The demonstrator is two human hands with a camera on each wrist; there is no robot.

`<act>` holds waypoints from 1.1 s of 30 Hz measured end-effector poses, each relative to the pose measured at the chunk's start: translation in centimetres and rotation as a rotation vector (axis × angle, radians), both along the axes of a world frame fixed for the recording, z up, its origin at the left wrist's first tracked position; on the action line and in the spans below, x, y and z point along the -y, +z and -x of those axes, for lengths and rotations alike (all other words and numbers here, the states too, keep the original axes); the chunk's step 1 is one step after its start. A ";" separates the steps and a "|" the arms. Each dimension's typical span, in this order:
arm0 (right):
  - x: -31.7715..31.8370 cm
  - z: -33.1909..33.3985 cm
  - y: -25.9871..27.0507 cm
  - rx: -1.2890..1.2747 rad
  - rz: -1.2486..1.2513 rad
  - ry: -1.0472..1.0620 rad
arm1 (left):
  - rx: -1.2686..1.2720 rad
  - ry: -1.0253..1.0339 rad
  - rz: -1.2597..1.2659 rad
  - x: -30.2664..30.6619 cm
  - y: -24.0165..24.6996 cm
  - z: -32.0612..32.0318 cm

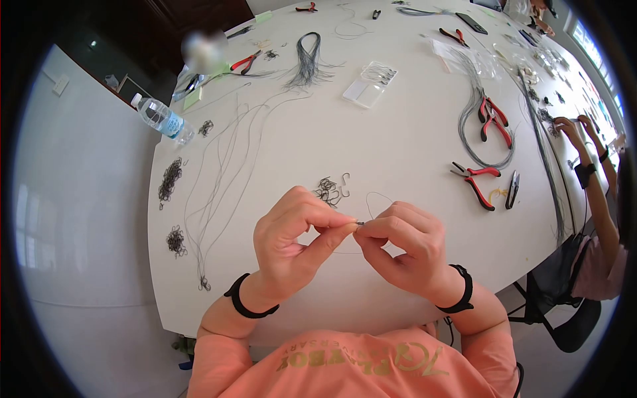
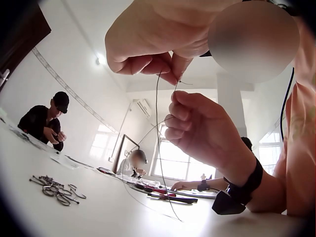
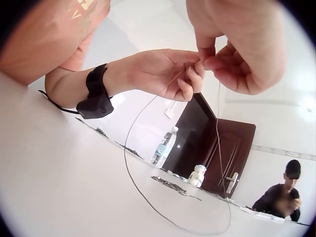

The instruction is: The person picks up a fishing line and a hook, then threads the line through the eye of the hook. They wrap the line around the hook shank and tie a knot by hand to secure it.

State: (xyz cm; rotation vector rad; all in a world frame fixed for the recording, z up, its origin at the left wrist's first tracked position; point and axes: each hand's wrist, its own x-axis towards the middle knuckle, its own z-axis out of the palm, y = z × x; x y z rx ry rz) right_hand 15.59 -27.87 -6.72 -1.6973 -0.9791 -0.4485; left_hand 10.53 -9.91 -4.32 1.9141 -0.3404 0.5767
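Note:
Thumb and forefinger of the left hand (image 1: pixel 292 242) pinch a small dark piece (image 1: pixel 360 223), probably a hook, at the table's near side. The right hand (image 1: pixel 405 245) pinches thin line right beside it, the fingertips of both hands nearly touching. A thin grey line (image 2: pixel 157 113) hangs from the fingers in a large loop, also visible as a curve (image 3: pixel 129 168) in the right wrist view. Most of the small piece is hidden by the fingertips. Just beyond the hands lies a pile of dark hooks (image 1: pixel 326 191).
Long lines (image 1: pixel 222 166), hook piles (image 1: pixel 170 179) and a water bottle (image 1: pixel 161 118) are on the left. Red-handled pliers (image 1: pixel 478 186), small snips (image 1: pixel 512 190) and coiled line (image 1: pixel 464 132) lie right. A clear box (image 1: pixel 370 84) sits farther back. Other people are around the table.

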 end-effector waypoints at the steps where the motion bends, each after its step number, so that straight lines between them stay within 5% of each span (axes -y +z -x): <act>1: -0.1 0.0 -0.2 0.000 0.001 0.002 | 0.030 0.030 -0.045 0.0 0.1 0.0; 7: 0.0 0.3 0.0 0.219 0.049 -0.042 | 0.284 0.123 -0.337 -0.2 0.1 -0.7; 16: 1.5 -0.8 1.3 0.378 0.090 -0.137 | 0.302 0.062 -0.442 0.1 0.0 -0.8; 23: 2.0 -1.8 1.3 0.271 0.073 -0.104 | 0.181 -0.040 -0.426 -0.2 0.0 -0.6; 33: 1.8 -2.0 0.8 -0.142 -0.018 0.031 | -0.107 -0.153 -0.045 -0.2 0.2 -0.4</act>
